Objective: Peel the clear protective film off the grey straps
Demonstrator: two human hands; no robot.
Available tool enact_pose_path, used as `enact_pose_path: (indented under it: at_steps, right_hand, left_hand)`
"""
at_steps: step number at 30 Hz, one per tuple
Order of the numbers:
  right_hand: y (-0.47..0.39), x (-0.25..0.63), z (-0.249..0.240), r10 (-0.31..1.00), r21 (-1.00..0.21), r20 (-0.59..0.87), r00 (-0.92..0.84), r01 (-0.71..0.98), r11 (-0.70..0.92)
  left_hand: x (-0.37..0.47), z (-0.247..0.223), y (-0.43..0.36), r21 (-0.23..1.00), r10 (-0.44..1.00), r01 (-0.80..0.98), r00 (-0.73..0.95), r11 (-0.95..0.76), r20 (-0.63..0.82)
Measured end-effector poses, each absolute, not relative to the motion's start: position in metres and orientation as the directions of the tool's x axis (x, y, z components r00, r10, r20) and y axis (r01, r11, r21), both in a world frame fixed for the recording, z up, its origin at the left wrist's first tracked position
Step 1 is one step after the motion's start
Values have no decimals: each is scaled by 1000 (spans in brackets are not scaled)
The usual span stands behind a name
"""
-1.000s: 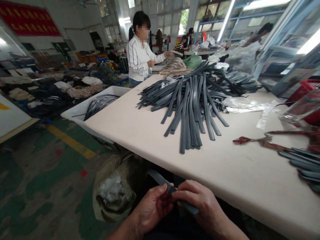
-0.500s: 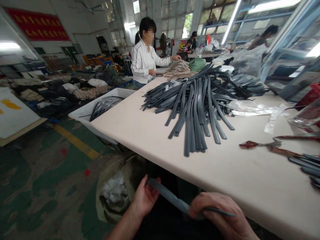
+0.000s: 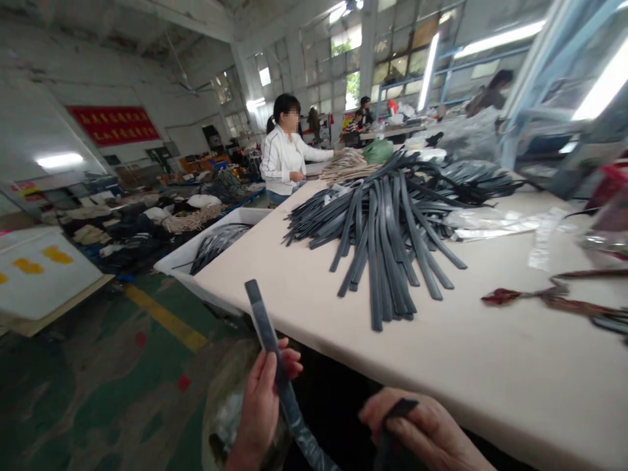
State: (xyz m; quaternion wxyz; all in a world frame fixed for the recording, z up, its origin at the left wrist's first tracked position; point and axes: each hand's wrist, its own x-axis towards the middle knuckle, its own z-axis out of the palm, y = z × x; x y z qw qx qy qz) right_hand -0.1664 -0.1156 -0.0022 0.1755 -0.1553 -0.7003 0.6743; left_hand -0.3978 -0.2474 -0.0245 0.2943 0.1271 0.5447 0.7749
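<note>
My left hand (image 3: 267,386) pinches a dark grey strap (image 3: 262,320) between thumb and fingers, one end sticking up past the table edge. Below the hand the strap sags toward the bottom of the head view, with a shiny surface there. My right hand (image 3: 417,425) is closed round a dark strap piece whose tip pokes out above the thumb; whether it is the same strap's other end I cannot tell. On the table (image 3: 304,281) ahead lies a large pile of similar dark grey straps (image 3: 387,248), several fanned toward me.
A white bin (image 3: 179,261) of dark strips stands against the table's left side. A sack (image 3: 230,405) with clear plastic sits below. Clear plastic strips (image 3: 500,222) and a reddish-brown tie (image 3: 505,296) lie on the right. A co-worker in white (image 3: 282,157) handles beige straps (image 3: 348,163).
My left hand has risen and slid along the strap, so its end now points upward. The strap's middle has dropped into a sag. The head view has tilted up and shifted left.
</note>
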Motion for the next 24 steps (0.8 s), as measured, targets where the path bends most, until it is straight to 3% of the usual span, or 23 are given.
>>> enact_pose_path:
  at_steps: [4, 9, 13, 17, 21, 24]
  right_hand:
    - [-99, -176, 13, 546, -988, 145, -825, -148, 38]
    - [-88, -164, 23, 661, -950, 165, -732, -298, -93]
    - [-93, -161, 23, 742, -926, 148, -654, -354, -127]
    - [-98, -155, 20, 791, -922, 96, -605, -353, -159]
    - [-91, -137, 22, 869, -909, 158, -469, -414, -58]
    - [-79, -124, 26, 912, -887, 201, -356, -461, 15]
  left_hand:
    - [-359, -26, -230, 964, 858, -262, -480, 56, -181]
    - [-330, -30, -212, 935, 952, -252, -113, 248, -283]
    - [-313, -20, -197, 954, 973, -239, -96, 182, -210]
    - [-295, -14, -180, 979, 977, -63, -74, 195, -200]
    - [-281, -25, -176, 972, 981, 140, 24, 186, -191]
    - [-273, -32, -184, 957, 969, 154, -3, 246, -249]
